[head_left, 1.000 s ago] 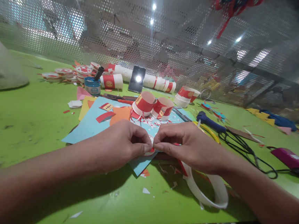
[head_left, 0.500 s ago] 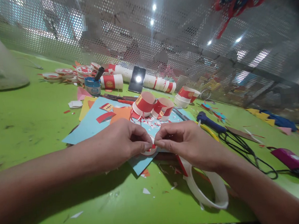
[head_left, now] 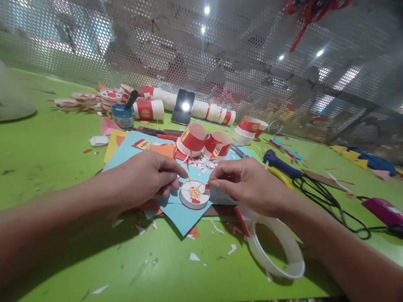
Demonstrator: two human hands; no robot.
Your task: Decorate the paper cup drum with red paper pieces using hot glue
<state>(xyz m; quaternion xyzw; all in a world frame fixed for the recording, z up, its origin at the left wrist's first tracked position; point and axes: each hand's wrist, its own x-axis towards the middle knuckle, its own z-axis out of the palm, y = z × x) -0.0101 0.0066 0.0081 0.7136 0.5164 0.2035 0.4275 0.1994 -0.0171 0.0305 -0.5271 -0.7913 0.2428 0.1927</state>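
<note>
A round white paper-cup base (head_left: 188,200) with an orange printed emblem and small red patches lies on light-blue paper (head_left: 183,220). Just left of it is my left hand (head_left: 147,177), index finger stretched out and the other fingers loosely curled, holding nothing visible. At the base's right edge, my right hand (head_left: 244,180) pinches a small red paper piece (head_left: 207,186) between thumb and fingertips. Behind them stand a red-and-white cup piece (head_left: 194,140) and a second cut cup piece (head_left: 222,142), among paper shreds.
A white cup ring (head_left: 297,260) lies beneath my right forearm. To the right are a blue-handled glue gun (head_left: 280,163), black cable and a purple device (head_left: 397,216). Farther back are a blue jar (head_left: 123,116), a phone (head_left: 182,106) and stacked paper cups (head_left: 165,98).
My left hand has drawn back leftward from the cup base, uncovering its emblem. My right hand has shifted slightly, still pinching at the base's right edge.
</note>
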